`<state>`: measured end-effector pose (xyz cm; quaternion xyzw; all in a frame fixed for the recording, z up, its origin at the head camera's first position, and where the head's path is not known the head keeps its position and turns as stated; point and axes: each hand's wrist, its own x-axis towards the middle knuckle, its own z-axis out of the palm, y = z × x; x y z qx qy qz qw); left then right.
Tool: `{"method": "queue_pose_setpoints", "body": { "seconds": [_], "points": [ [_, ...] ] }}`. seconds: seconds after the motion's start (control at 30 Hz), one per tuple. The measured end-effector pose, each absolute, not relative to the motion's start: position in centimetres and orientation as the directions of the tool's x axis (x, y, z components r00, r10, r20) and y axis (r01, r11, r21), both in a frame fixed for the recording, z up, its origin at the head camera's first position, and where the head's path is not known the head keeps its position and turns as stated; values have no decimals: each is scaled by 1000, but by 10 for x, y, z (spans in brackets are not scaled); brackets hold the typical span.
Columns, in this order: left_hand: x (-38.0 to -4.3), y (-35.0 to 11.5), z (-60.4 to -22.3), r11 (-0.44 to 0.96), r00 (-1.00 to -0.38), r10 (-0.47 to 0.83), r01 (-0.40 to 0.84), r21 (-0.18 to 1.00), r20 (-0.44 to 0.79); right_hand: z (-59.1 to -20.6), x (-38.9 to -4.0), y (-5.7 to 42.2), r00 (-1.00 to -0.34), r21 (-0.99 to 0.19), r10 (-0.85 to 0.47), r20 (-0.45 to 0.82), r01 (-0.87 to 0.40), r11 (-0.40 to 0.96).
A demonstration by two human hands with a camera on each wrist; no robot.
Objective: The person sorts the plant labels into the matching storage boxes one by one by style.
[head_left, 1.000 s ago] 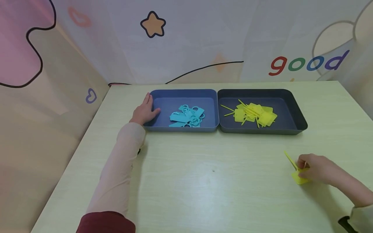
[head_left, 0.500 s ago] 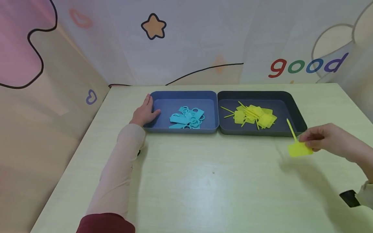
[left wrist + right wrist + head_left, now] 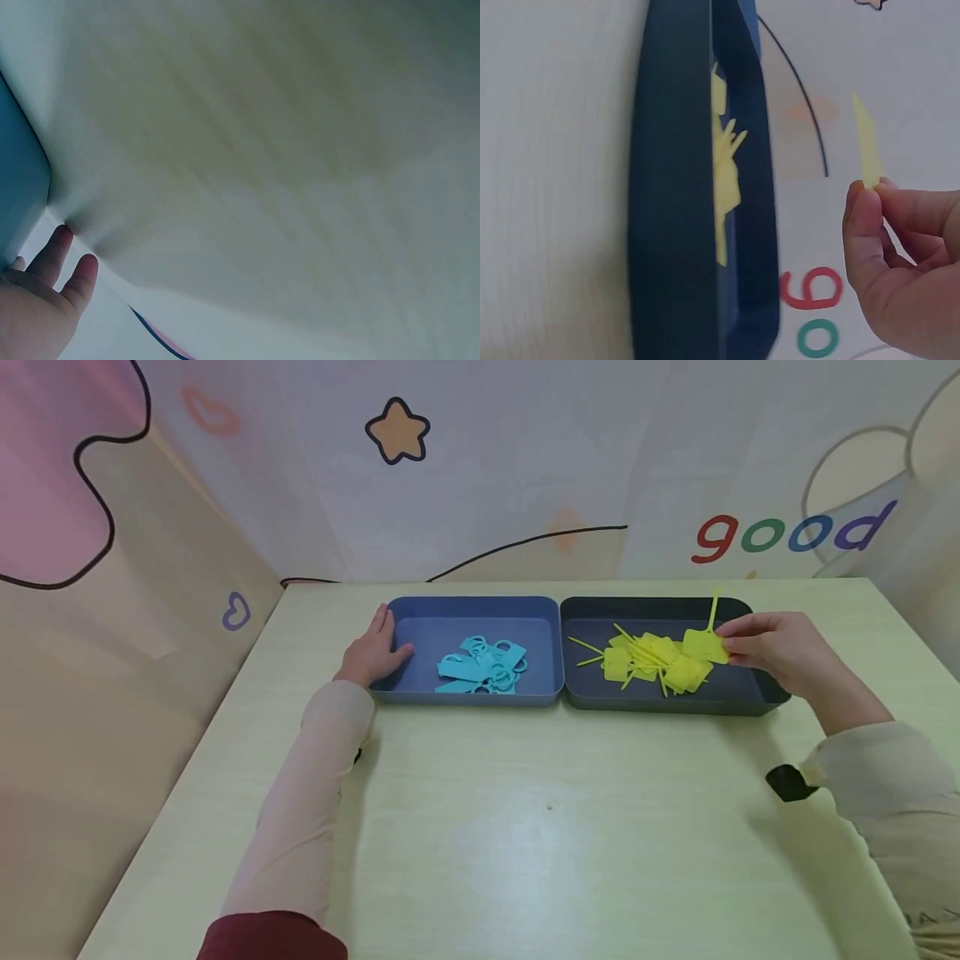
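My right hand [image 3: 780, 647] pinches a yellow plant label [image 3: 705, 646] by its flat plate, with the thin stake pointing up. The hand is over the right end of the dark grey tray [image 3: 682, 700], beside a pile of similar yellow labels [image 3: 645, 656]. In the right wrist view the pinched label stands edge-on between thumb and fingertips. My left hand [image 3: 369, 652] rests at the left wall of the blue tray [image 3: 487, 699], its thumb over the rim and its fingers fairly straight. Inside this tray lie several turquoise tags [image 3: 483, 664] with rings.
The two trays stand side by side on a pale wooden table [image 3: 480, 827]. Behind them hangs a printed cloth [image 3: 510, 468], which also closes off both sides. A small dark spot [image 3: 550, 807] marks the tabletop.
My right hand has lifted the yellow label off the table and carried it up and leftward over the dark grey tray. The left hand has stayed at the blue tray.
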<state>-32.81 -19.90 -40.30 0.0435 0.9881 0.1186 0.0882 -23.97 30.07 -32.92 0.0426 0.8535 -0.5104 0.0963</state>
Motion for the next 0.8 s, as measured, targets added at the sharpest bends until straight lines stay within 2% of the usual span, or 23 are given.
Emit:
{"method": "queue_pose_setpoints", "body": {
  "seconds": [0.4, 0.8],
  "points": [
    [-327, -197, -403, 966, -981, 108, 66, 248, -159, -378, -273, 275, -940, -844, 71, -334, 331, 422],
    [-329, -200, -405, 967, -981, 106, 63, 246, -164, -384, -278, 262, -934, -807, 139, -329, 355, 472]
  ]
}}
